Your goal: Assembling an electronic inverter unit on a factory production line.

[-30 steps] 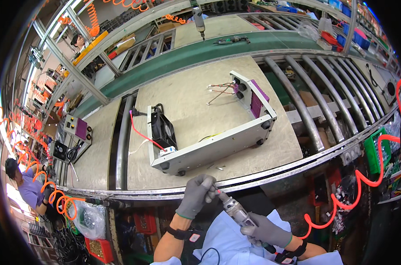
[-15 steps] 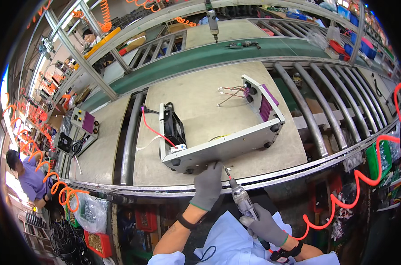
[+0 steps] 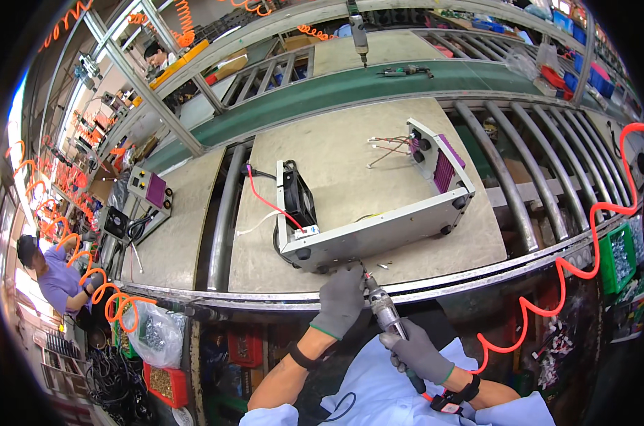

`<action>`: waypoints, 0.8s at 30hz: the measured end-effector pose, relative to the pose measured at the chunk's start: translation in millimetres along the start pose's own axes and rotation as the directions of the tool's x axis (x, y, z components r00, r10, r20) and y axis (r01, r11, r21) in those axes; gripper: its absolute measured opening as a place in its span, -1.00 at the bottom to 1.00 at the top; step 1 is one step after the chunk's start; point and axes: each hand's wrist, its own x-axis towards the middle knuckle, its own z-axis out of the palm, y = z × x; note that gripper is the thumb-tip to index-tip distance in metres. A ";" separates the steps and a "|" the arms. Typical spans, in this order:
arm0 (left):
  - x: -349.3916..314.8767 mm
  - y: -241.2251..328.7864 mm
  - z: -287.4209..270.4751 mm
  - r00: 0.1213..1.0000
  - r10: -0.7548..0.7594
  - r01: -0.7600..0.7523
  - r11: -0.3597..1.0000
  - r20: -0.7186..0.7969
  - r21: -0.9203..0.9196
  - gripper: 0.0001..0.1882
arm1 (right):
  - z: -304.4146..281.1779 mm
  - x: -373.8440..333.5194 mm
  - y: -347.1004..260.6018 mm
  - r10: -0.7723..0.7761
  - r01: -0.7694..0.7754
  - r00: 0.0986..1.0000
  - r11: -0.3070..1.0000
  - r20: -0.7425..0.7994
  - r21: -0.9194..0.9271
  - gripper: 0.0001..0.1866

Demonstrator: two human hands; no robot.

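Observation:
My right hand (image 3: 421, 355), in a grey glove, grips a pneumatic screwdriver (image 3: 386, 310) that points up and away from me. Its tip meets the near lower side of an open metal chassis (image 3: 379, 238). Right beside that tip are the pinched fingers of my left hand (image 3: 341, 302), also gloved, against the chassis; anything between them is hidden. The chassis lies on its side, with a black fan (image 3: 298, 195) at its left end and a purple-fronted panel (image 3: 446, 167) with loose wires at its right. Small pale bits (image 3: 384, 266) lie right of the tip.
The chassis rests on a wooden board (image 3: 265, 266) over metal rollers (image 3: 499, 177). A second unit (image 3: 148, 192) stands to the left, with a co-worker (image 3: 56, 277) beyond it. A red coiled hose (image 3: 528, 305) hangs at the right. Another screwdriver (image 3: 359, 39) hangs above the green belt (image 3: 301, 96).
The screwdriver's tip has come in against the chassis next to my left fingertips. The whole view has shifted, so the chassis and surroundings appear farther right.

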 end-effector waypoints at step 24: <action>139.0 -8.7 -154.2 0.945 -0.112 0.282 0.754 0.307 -0.593 -0.87 | 21.2 14.0 6.2 -0.010 0.011 1.000 0.998 -0.014 0.059 -0.60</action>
